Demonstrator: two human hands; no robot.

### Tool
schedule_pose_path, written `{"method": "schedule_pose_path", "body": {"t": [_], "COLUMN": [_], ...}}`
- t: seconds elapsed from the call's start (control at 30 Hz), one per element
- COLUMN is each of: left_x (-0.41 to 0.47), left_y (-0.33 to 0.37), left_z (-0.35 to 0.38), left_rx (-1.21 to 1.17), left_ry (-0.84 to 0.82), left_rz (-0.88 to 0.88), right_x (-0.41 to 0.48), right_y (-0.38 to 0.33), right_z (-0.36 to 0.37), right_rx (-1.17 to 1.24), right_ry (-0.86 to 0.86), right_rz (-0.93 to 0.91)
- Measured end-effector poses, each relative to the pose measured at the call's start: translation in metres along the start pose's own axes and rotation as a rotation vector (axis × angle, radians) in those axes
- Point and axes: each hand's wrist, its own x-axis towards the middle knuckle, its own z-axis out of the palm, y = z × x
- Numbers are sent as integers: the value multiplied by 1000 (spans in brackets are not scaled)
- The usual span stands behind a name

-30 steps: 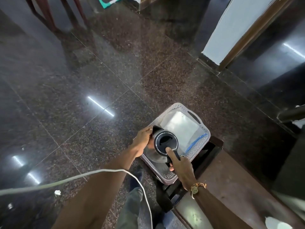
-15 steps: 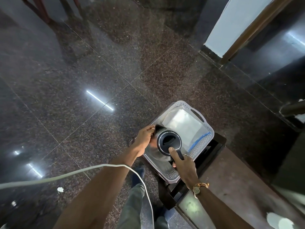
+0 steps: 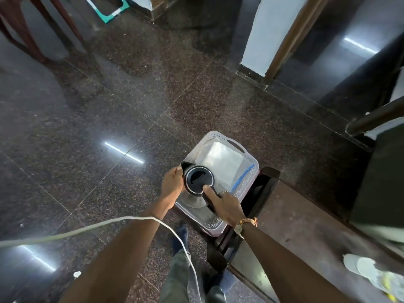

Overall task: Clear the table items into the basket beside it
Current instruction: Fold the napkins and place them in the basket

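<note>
A steel electric kettle (image 3: 197, 181) with a black lid stands upright inside the near end of the white perforated basket (image 3: 244, 186). My right hand (image 3: 225, 205) grips the kettle's black handle, thumb laid on the lid's edge. My left hand (image 3: 171, 186) holds the kettle's left side by the spout. A clear plastic bag (image 3: 223, 160) with a blue strip lies in the basket's far half. The basket sits on a dark low stand at the end of the brown table (image 3: 290, 243).
A white cable (image 3: 87, 229) crosses over my left forearm. Pale round pieces (image 3: 363, 267) lie on the table at bottom right. Polished granite floor spreads left and ahead. Red chair legs (image 3: 26, 36) stand at top left; a white door frame (image 3: 262, 40) at top right.
The kettle has stayed in the basket with both hands on it. The camera view shifted slightly; the hands show no clear movement.
</note>
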Motion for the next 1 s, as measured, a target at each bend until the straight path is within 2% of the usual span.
{"method": "schedule_pose_path", "body": {"t": [0.2,0.27,0.4,0.53,0.73,1.0], "left_x": [-51,-69,-109,-155,-208,-242], "left_y": [6,15,41,69,90,116], "left_z": [12,20,60,119,190,265], "left_rx": [227,378,658,801,928,1073], "left_ry": [124,148,75,-72,-255,-484], "left_rz": [244,414,808,1066,1276,1626], "right_x": [-31,-47,-78,-105,-146,-203], "right_y": [21,35,65,102,153,214], "right_z": [-34,-51,-93,-141,-201,-240], "right_rx": [-75,-150,-319,-359,-375,-203], "right_ry": [131,246,454,608,771,943], "right_rz": [-154,-181,-249,-234,-134,194]}}
